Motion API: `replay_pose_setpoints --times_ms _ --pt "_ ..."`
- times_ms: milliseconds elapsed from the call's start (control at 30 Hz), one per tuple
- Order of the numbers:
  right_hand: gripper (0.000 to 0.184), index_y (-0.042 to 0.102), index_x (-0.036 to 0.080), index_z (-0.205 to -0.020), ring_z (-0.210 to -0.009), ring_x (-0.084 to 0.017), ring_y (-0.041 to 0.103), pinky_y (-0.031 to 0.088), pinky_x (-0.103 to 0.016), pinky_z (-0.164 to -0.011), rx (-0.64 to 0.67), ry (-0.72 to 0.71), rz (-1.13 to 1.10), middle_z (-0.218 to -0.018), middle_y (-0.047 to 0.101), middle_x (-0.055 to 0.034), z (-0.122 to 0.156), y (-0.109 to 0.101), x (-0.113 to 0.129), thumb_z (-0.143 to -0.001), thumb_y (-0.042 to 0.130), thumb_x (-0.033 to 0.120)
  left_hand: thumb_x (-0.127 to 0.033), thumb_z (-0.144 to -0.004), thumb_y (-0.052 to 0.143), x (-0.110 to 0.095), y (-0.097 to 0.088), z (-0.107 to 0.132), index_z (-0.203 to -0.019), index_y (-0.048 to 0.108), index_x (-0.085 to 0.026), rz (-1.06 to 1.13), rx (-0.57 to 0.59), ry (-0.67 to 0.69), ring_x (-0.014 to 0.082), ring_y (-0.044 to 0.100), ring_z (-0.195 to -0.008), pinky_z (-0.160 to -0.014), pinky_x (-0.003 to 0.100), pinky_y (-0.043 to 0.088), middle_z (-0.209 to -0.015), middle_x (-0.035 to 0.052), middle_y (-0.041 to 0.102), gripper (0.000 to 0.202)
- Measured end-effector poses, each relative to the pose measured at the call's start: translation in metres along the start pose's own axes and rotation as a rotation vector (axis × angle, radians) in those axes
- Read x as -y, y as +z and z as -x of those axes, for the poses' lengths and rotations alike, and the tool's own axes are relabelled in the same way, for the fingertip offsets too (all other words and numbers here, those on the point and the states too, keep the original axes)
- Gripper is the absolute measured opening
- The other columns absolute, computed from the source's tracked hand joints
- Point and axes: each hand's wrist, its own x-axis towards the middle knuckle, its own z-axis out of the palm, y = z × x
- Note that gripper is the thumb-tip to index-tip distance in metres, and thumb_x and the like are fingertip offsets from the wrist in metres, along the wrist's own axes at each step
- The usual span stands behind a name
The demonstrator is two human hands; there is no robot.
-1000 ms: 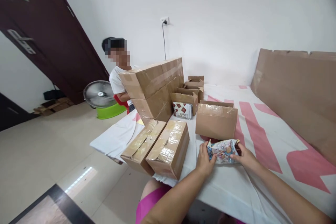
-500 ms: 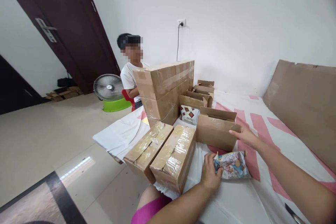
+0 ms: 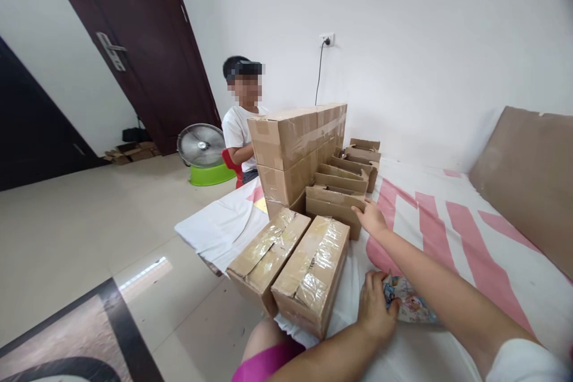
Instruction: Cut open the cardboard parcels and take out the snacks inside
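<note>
Right hand [image 3: 372,218] on an open carton [image 3: 329,209], left hand [image 3: 375,307] on a printed packet [image 3: 409,301]

Take the packet as the middle of a clock face, seen from the wearer's place. It lies flat on the white and red cloth [image 3: 430,233], its nine o'clock end gripped by the left hand, thumb on the near side and fingers curled over the far side. The right forearm crosses above the packet and hides part of it.

Toward eleven o'clock, the right hand is closed on the right end of the open carton, thumb on the near face and fingers partly hidden. This carton, apart from the packet at about ten o'clock, is the nearest in a row of upright cartons [image 3: 356,168] running back toward the wall [image 3: 430,71].

Between nine and ten, two taped boxes [image 3: 313,274] lie side by side. Behind them, between ten and eleven, rises a stack of sealed boxes [image 3: 298,143]. A second person [image 3: 237,126] is beyond it at ten, with a fan [image 3: 202,145] by a green tub [image 3: 210,175] farther out. At two o'clock a large cardboard sheet [image 3: 528,173] stands beyond the cloth's red print.
</note>
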Motion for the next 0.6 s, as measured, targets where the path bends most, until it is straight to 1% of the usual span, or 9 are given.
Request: replay_pose_setpoints --times_ms 67,133,200,267,300,367,467,533,600 --pt "0.04 0.065 0.019 -0.118 -0.129 -0.031 0.051 0.038 -0.046 -0.111 0.026 -0.006 0.009 -0.148 0.044 -0.0147 0.002 0.007 0.003 -0.082 0.063 0.035 -0.01 -0.072 0.063 0.002 0.0 -0.001 -0.127 0.049 -0.012 0.017 -0.004 -0.002 0.025 0.047 -0.122 -0.109 0.036 0.035 -0.127 0.0134 0.05 0.057" --pt "0.056 0.056 0.021 -0.132 -0.126 -0.029 0.054 0.042 -0.045 -0.108 0.084 -0.019 0.009 -0.153 0.037 -0.0143 0.012 0.006 -0.001 -0.079 0.066 0.036 -0.01 -0.071 0.063 0.003 0.001 0.0 -0.127 0.049 -0.012 0.041 -0.013 -0.009 0.0248 0.048 -0.122 -0.108 0.036 0.036 -0.127 0.0133 0.05 0.057" --pt "0.07 0.041 0.022 -0.144 -0.118 -0.026 0.06 0.047 -0.045 -0.102 0.159 -0.017 0.01 -0.152 0.039 -0.0151 0.028 -0.008 -0.011 -0.081 0.063 0.042 -0.008 -0.071 0.063 0.003 0.001 0.0 -0.126 0.05 -0.013 0.063 -0.024 -0.015 0.0247 0.048 -0.122 -0.108 0.036 0.036 -0.126 0.013 0.05 0.056" --pt "0.073 0.038 0.02 -0.146 -0.115 -0.026 0.062 0.049 -0.046 -0.099 0.26 0.001 0.024 -0.144 0.049 -0.017 0.048 -0.033 -0.026 -0.083 0.058 0.05 -0.007 -0.071 0.063 0.004 0.001 0.001 -0.126 0.05 -0.014 0.081 -0.043 -0.012 0.0246 0.048 -0.122 -0.109 0.036 0.035 -0.127 0.0125 0.05 0.056" --pt "0.072 0.044 0.018 -0.142 -0.116 -0.027 0.061 0.048 -0.046 -0.1 0.331 0.009 0.036 -0.138 0.055 -0.0174 0.059 -0.049 -0.034 -0.082 0.058 0.055 -0.006 -0.071 0.063 0.003 0.001 0.001 -0.126 0.05 -0.015 0.09 -0.057 -0.009 0.0245 0.048 -0.123 -0.11 0.036 0.035 -0.127 0.0123 0.05 0.056" --pt "0.071 0.061 0.017 -0.125 -0.111 -0.03 0.064 0.051 -0.044 -0.096 0.516 0.032 0.061 -0.122 0.067 -0.0166 0.081 -0.084 -0.049 -0.071 0.067 0.061 -0.005 -0.071 0.062 0.002 0.001 0.0 -0.124 0.051 -0.016 0.108 -0.089 0.003 0.024 0.049 -0.122 -0.11 0.036 0.035 -0.126 0.0117 0.051 0.055" --pt "0.068 0.07 0.017 -0.107 -0.094 -0.029 0.07 0.056 -0.037 -0.081 0.78 0.077 0.091 -0.103 0.075 -0.0104 0.112 -0.129 -0.065 -0.053 0.081 0.056 -0.001 -0.072 0.056 0.001 0.002 0.0 -0.122 0.053 -0.018 0.136 -0.12 0.058 0.0224 0.051 -0.119 -0.107 0.035 0.038 -0.122 0.0101 0.055 0.053" --pt "0.062 0.071 0.018 -0.102 -0.083 -0.025 0.07 0.055 -0.031 -0.07 0.92 0.121 0.168 -0.091 0.076 -0.0041 0.127 -0.147 -0.069 -0.048 0.083 0.047 -0.001 -0.074 0.052 0.002 0.004 -0.001 -0.121 0.054 -0.02 0.138 -0.127 0.105 0.0219 0.055 -0.114 -0.104 0.036 0.042 -0.119 0.0091 0.058 0.05" --pt "0.049 0.07 0.02 -0.095 -0.075 -0.022 0.068 0.05 -0.027 -0.062 0.953 0.152 0.286 -0.081 0.074 0.0006 0.134 -0.154 -0.067 -0.05 0.081 0.035 -0.002 -0.075 0.051 0.004 0.006 0.0 -0.121 0.053 -0.02 0.102 -0.178 0.142 0.0236 0.056 -0.113 -0.102 0.04 0.044 -0.119 0.0102 0.059 0.049"
